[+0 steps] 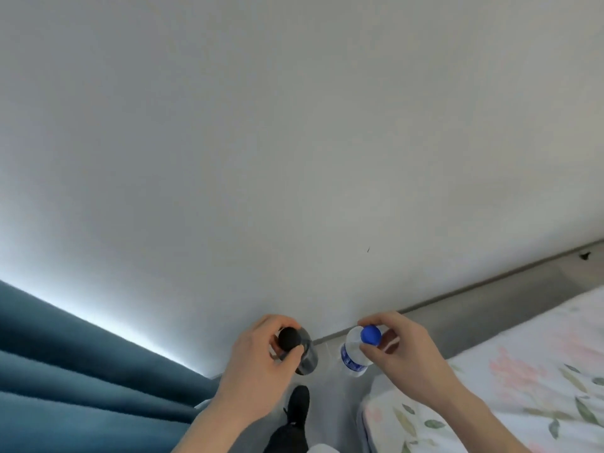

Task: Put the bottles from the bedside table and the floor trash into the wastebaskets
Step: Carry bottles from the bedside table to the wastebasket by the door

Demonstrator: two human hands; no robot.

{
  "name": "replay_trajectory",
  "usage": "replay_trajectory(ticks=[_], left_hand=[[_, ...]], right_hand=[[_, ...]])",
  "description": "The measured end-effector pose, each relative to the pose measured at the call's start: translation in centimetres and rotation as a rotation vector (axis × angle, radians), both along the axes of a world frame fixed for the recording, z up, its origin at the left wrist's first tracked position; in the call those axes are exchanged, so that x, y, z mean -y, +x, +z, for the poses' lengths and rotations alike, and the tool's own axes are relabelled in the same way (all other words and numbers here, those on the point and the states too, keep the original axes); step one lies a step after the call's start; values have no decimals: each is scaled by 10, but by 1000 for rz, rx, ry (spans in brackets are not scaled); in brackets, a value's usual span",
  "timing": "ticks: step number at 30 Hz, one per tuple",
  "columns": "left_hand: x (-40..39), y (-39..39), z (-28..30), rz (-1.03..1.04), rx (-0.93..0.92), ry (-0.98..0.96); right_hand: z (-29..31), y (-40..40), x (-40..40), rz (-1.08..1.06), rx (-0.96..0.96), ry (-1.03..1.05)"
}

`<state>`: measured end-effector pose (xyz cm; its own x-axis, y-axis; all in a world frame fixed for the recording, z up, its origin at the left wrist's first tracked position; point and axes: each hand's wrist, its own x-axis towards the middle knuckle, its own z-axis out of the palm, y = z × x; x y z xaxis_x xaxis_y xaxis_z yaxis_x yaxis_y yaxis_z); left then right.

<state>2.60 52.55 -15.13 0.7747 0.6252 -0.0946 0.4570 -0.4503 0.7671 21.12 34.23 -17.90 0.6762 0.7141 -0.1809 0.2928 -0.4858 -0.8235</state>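
Observation:
My left hand (258, 364) grips a dark bottle with a black cap (305, 354) by its neck, fingers curled round the top. My right hand (402, 351) pinches a clear water bottle with a blue cap and blue label (351, 358) at the cap. Both bottles hang upright in the air above the floor, close to the white wall. No wastebasket or bedside table is in view.
A white wall (294, 142) fills most of the view. Blue curtains (65, 371) hang at the lower left. A bed with a floral sheet (506, 387) lies at the lower right. My black shoe (299, 405) stands on the narrow grey floor strip between them.

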Motion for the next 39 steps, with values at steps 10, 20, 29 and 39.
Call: replay_trajectory(ticks=[10, 20, 29, 39], left_hand=[[-84, 149, -6, -394, -33, 50], [-60, 288, -6, -692, -15, 20], [15, 455, -18, -790, -28, 45], [149, 654, 6, -887, -25, 103]], right_hand=[[-10, 60, -25, -369, 21, 13], [-9, 129, 10, -697, 23, 61], [-19, 273, 75, -825, 34, 110], [11, 427, 211, -898, 38, 78]])
